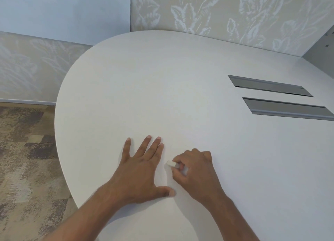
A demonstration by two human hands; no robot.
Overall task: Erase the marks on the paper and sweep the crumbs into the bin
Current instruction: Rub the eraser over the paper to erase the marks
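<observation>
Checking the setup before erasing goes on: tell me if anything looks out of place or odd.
Nothing spilled or damaged. One oddity: the paper cannot be told from the white table, and no bin is in view. The left hand lies flat; the right hand pinches the eraser.

Left hand (142, 170) flat on table (162, 87), beside eraser (172, 164).

Table (162, 96) top matt white, smooth; cable flaps (287, 107) grey brushed-looking metal; carpet (23, 150) rough, mottled.
</observation>
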